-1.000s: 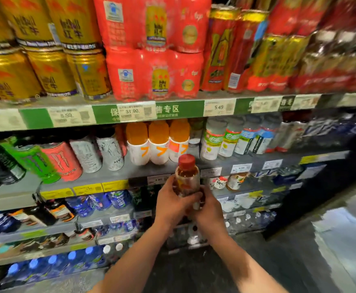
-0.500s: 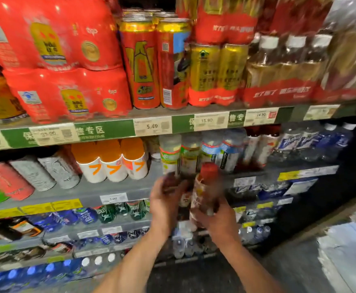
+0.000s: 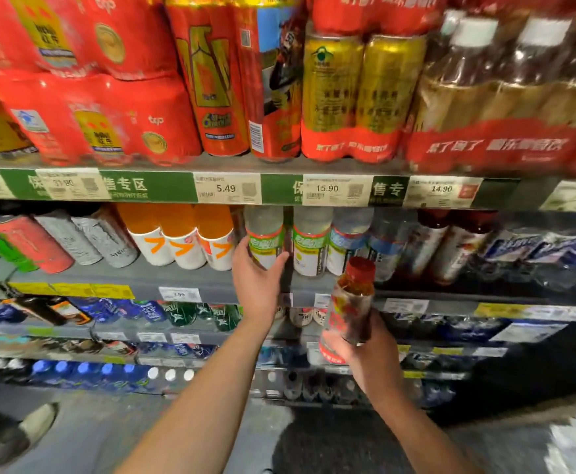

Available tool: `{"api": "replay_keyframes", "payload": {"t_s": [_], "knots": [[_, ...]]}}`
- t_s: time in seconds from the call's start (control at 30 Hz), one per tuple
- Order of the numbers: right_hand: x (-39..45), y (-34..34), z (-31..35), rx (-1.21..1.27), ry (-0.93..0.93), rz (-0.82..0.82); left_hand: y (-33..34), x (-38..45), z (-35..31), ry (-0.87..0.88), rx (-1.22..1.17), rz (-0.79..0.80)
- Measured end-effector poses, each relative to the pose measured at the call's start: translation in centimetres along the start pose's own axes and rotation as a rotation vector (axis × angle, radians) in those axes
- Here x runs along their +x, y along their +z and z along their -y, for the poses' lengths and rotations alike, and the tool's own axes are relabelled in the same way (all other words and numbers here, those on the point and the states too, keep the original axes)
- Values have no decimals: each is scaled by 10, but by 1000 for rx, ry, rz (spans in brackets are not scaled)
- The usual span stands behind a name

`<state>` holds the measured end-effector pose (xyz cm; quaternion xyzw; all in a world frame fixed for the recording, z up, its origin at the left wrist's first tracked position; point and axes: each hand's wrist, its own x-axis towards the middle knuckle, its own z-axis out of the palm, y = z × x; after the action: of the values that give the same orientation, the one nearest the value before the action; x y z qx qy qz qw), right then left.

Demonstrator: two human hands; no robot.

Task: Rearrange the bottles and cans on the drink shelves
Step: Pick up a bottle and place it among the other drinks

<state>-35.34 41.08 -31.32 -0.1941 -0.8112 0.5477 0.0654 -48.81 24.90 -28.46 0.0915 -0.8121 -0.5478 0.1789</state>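
Observation:
My right hand [image 3: 365, 347] grips a small red-capped bottle [image 3: 350, 302] of dark drink, held upright in front of the second shelf [image 3: 136, 278]. My left hand [image 3: 256, 278] reaches onto that shelf and closes around a clear bottle with a green label [image 3: 265, 236], the leftmost of a row of similar bottles [image 3: 310, 241]. Orange-topped white bottles [image 3: 180, 237] stand just left of it.
Red multipacks [image 3: 85, 107], tall red cans [image 3: 211, 90] and gold cans [image 3: 358, 94] fill the top shelf. Energy drink cans [image 3: 74, 239] lie at the left. Dark bottles [image 3: 450, 244] stand at the right. Lower shelves hold small cans and blue-capped bottles [image 3: 85, 369]. A shoe [image 3: 33, 425] shows bottom left.
My left hand let go of the red-capped bottle and moved up to the green-label bottle on the shelf. My right hand now holds the red-capped bottle alone, shifted right. The view came closer.

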Motion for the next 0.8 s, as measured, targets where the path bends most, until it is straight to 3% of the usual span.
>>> {"api": "replay_keyframes", "payload": {"t_s": [0.3, 0.5, 0.8], "knots": [[6, 3, 4, 21, 35, -38, -8, 3, -2, -11, -78, -152], [11, 8, 11, 60, 17, -139, 25, -26, -13, 141, -226, 154], [13, -18, 11, 98, 19, -118, 52, -28, -24, -23, -74, 112]]}}
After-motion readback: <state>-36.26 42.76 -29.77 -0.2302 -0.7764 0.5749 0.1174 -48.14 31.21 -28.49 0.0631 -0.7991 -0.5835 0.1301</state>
